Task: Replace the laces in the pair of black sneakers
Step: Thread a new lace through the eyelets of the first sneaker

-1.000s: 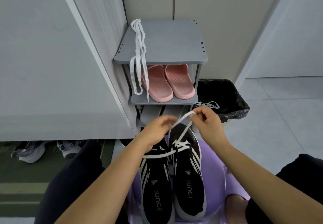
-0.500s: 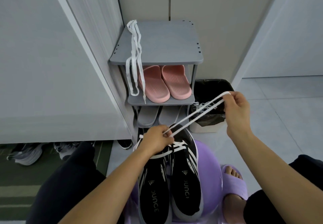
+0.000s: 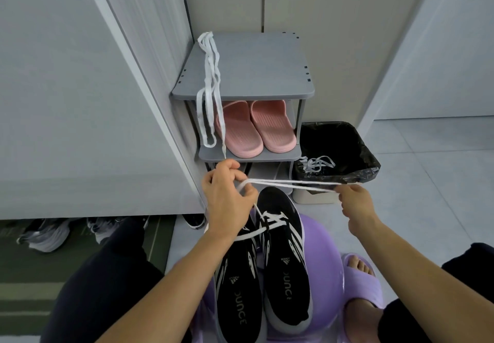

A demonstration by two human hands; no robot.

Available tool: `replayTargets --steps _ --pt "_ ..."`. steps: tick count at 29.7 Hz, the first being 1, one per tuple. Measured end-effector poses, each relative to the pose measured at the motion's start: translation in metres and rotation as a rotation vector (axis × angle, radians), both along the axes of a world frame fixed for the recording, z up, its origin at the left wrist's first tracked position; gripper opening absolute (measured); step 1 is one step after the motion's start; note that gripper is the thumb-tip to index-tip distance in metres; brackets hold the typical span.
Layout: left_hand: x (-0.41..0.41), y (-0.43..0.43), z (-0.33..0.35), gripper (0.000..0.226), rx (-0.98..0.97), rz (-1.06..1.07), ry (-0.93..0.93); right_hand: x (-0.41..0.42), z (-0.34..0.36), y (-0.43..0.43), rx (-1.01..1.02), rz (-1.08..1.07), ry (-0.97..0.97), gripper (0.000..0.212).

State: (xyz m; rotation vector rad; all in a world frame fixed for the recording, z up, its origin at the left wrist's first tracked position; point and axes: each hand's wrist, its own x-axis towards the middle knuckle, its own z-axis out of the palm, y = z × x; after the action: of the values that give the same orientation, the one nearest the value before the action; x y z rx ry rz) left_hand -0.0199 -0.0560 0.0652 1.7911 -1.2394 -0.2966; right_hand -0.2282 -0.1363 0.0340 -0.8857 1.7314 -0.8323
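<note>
Two black sneakers with white stripes, the left sneaker [image 3: 238, 297] and the right sneaker [image 3: 286, 270], stand side by side on a purple stool [image 3: 320, 257] in front of me. A white lace [image 3: 288, 183] runs from the right sneaker's front eyelets up through my left hand [image 3: 227, 198], which grips it above the toes. From there two strands stretch level to my right hand [image 3: 355, 203], which pinches their ends. A spare white lace [image 3: 211, 85] hangs over the left edge of the grey shoe rack [image 3: 256, 75].
Pink slippers [image 3: 254, 126] sit on the rack's second shelf. A bin with a black liner [image 3: 339, 152] stands right of the rack, with a loose lace [image 3: 318, 164] on its rim. My foot in a purple slipper [image 3: 361, 275] is at lower right; grey shoes [image 3: 45, 235] lie under the left cabinet.
My right hand has come down from upper right to the level of my left hand, so the lace strands now run level. My left hand has risen a little above the toes.
</note>
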Motion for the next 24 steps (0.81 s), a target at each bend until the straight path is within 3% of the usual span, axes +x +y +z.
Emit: replayTargets --steps 3,5,6,7,9,11,13,18,21,24 --pt "0.014 -0.003 -0.007 0.063 0.212 0.027 -0.179 0.007 -0.006 0.011 0.079 0.159 0.052 0.011" --pt "0.019 -0.002 -0.008 0.073 0.348 0.017 -0.373 0.021 -0.003 0.021 0.073 0.280 -0.079 0.015" --pt "0.018 -0.001 -0.008 0.065 0.356 -0.025 -0.445 0.028 0.002 0.025 0.076 0.318 -0.196 0.017" --pt "0.017 -0.001 -0.009 0.051 0.325 -0.101 -0.459 0.034 0.007 0.028 0.086 0.340 -0.325 0.017" --pt "0.009 0.001 -0.004 0.026 0.267 -0.260 -0.296 0.043 0.020 0.031 0.100 0.362 -0.538 0.018" --pt "-0.001 0.004 -0.002 0.033 0.208 -0.438 -0.231 0.049 0.030 0.032 0.103 0.382 -0.673 0.020" --pt "-0.009 0.002 -0.005 0.040 0.112 -0.557 -0.374 0.054 0.037 0.036 0.106 0.399 -0.749 0.020" --pt "0.000 -0.002 -0.009 0.032 0.089 -0.479 -0.399 0.057 0.041 0.040 0.082 0.297 -0.770 0.024" --pt "0.007 -0.002 -0.004 0.023 0.183 -0.407 -0.182 0.053 0.041 0.035 0.034 0.207 -0.720 0.022" --pt "0.000 0.001 0.006 0.038 0.341 -0.527 0.365 0.056 0.041 0.040 0.026 0.325 -0.656 0.021"
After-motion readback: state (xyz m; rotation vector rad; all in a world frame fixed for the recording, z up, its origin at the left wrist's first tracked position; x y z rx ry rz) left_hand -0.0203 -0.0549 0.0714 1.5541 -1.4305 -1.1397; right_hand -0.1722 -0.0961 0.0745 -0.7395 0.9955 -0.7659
